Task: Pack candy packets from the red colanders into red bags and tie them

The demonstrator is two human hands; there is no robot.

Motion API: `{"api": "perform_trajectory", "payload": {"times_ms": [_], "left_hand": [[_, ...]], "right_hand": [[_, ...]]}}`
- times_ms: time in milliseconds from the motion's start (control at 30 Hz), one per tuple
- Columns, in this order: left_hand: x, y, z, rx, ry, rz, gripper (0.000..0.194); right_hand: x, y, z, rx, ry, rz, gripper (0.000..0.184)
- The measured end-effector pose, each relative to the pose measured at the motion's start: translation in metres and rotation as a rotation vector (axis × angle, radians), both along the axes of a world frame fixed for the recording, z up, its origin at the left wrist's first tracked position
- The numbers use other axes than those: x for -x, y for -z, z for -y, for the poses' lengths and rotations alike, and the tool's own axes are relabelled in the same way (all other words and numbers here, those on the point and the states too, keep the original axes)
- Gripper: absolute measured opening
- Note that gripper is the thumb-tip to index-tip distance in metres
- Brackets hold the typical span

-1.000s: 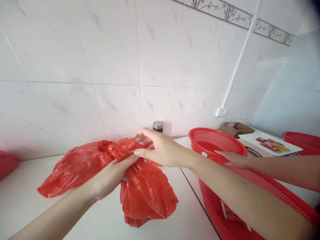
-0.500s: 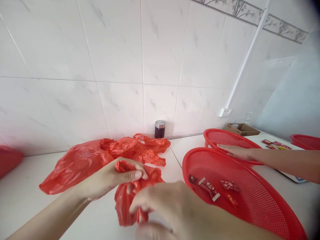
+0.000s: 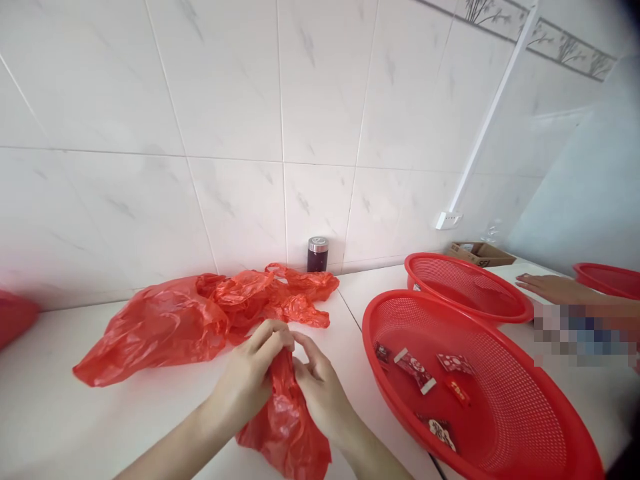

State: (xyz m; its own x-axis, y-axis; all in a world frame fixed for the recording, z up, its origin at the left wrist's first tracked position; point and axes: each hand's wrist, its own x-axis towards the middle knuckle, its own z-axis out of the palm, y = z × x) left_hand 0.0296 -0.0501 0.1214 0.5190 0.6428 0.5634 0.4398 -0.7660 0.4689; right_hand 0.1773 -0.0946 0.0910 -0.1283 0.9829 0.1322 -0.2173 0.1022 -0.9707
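A thin red plastic bag (image 3: 290, 423) hangs bunched between my two hands, low in the middle of the view. My left hand (image 3: 255, 370) is closed around its gathered top from the left. From the right, my right hand (image 3: 320, 390) pinches the same top, fingertips close to the left ones. The bag's lower part spreads below the hands over the white table; what it may contain is hidden. Just beyond lie more crumpled red plastic bags (image 3: 165, 327). To the right stands a red mesh basket (image 3: 525, 393) holding several small wrapped snacks (image 3: 417, 370).
A second red basket (image 3: 463, 290) stands behind the first, with a cardboard box (image 3: 483, 255) beyond it. A dark jar with a silver lid (image 3: 317, 255) is against the tiled wall. Another person's hand (image 3: 555, 288) reaches in at right; a further red basket (image 3: 607, 280) is there.
My right hand has moved up and left to grip the bag's top beside my left hand. The bag now hangs lower. The other person's hand has moved right, off the second basket.
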Motion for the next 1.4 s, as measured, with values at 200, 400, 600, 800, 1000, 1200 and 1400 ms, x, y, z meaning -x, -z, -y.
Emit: {"api": "perform_trajectory", "payload": {"times_ms": [200,400,600,800,1000,1200,1400], "left_hand": [[0.002,0.002,0.001,0.12,0.005,0.084,0.029],[0.016,0.007,0.0,0.13,-0.008,0.082,0.033],[0.015,0.018,0.002,0.244,-0.032,0.039,0.03],[0.039,0.039,-0.008,0.498,-0.155,0.143,0.036],[0.098,0.066,-0.037,0.591,-0.333,0.166,0.05],[0.056,0.071,-0.025,0.662,-0.231,0.208,0.039],[0.011,0.09,-0.023,0.614,-0.082,0.103,0.036]], "right_hand": [[-0.008,-0.008,0.0,-0.014,0.007,-0.081,0.017],[-0.003,-0.014,0.003,-0.008,-0.01,-0.009,0.011],[-0.005,-0.015,0.004,-0.094,0.264,-0.18,0.022],[0.0,-0.003,0.016,-0.082,0.113,-0.44,0.024],[-0.007,0.051,0.02,0.072,0.249,-0.26,0.036],[-0.01,0.065,0.021,0.061,0.42,0.293,0.023],[0.004,0.093,0.028,-0.122,0.415,0.617,0.06]]}}
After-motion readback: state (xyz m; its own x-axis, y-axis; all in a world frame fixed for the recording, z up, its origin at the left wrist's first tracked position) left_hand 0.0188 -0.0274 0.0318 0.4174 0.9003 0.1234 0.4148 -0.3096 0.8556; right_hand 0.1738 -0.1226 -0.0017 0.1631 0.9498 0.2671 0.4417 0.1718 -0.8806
